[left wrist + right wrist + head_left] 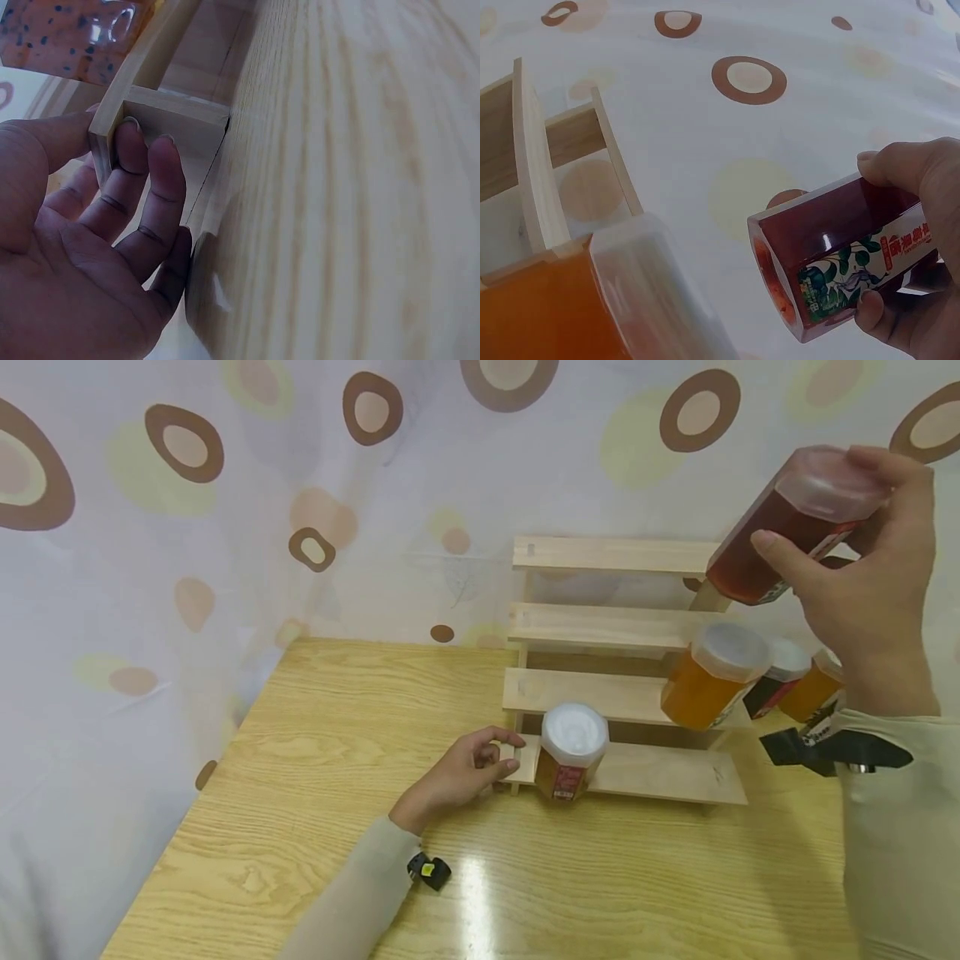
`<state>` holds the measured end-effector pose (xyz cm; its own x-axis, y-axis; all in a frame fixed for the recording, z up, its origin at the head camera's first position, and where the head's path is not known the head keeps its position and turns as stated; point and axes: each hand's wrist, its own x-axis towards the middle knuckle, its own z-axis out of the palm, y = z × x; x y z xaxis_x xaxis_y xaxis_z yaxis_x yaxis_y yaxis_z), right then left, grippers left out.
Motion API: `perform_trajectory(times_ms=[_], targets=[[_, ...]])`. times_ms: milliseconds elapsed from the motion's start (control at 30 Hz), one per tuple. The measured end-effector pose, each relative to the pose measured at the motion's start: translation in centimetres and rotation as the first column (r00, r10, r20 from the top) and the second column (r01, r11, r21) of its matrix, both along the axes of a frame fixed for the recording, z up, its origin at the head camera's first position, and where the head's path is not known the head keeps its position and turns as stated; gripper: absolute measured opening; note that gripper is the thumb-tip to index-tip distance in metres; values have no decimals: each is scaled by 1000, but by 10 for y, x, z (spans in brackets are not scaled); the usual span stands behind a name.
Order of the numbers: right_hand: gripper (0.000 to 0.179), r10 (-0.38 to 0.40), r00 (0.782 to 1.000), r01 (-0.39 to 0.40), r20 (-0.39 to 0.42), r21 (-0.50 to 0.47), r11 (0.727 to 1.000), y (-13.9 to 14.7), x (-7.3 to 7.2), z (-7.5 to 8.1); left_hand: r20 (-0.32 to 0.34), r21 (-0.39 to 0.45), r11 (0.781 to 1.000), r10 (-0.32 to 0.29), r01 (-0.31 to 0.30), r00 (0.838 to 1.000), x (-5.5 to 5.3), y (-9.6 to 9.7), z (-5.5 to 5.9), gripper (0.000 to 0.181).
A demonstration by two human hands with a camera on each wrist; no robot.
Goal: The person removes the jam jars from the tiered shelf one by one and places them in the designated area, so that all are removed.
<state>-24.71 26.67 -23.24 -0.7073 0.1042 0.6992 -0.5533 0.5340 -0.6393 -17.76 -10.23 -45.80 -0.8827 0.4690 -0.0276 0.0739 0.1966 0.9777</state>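
My right hand (873, 568) grips a dark red jar (798, 522) with a frosted lid, tilted, above the right side of a wooden tiered rack (622, 627). In the right wrist view the jar's leafy printed label (847, 277) shows between fingers and thumb. My left hand (468, 768) pinches the left end of the rack's lowest board, and the left wrist view has its fingers (161, 195) curled under the board end (112, 124). Beside that hand an amber jar (573, 752) with a white lid stands on the lowest board.
An orange jar (705, 681) stands at the right end of the second board up. Past it are a dark jar (776, 677) and another amber jar (810, 689). The rack stands on a wood-grain table (315, 760) against a patterned cloth (420, 493).
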Motion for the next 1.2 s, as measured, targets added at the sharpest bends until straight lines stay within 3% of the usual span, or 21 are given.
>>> perform_trajectory(times_ms=[133, 400, 767, 900, 1200], targets=[[76, -36, 999, 36, -11, -4, 999, 13, 1, -3, -4, -3, 1000, -3, 3, 1000, 0, 0, -1, 31], [73, -207, 976, 206, 65, 12, 978, 30, 10, -9, 0, 5, 1000, 1, -1, 1000, 0, 0, -1, 30], [75, -345, 932, 344, 112, 30, 938, 70, 16, -40, 7, 16, 1000, -6, 5, 1000, -2, 2, -3, 30], [75, -374, 921, 371, 111, 48, 927, 78, 19, -51, 13, 23, 1000, -8, 8, 1000, -3, 2, -3, 29], [78, -321, 938, 317, 132, 49, 947, 79, 25, -74, 15, 25, 1000, -8, 8, 1000, -3, 3, -3, 29]])
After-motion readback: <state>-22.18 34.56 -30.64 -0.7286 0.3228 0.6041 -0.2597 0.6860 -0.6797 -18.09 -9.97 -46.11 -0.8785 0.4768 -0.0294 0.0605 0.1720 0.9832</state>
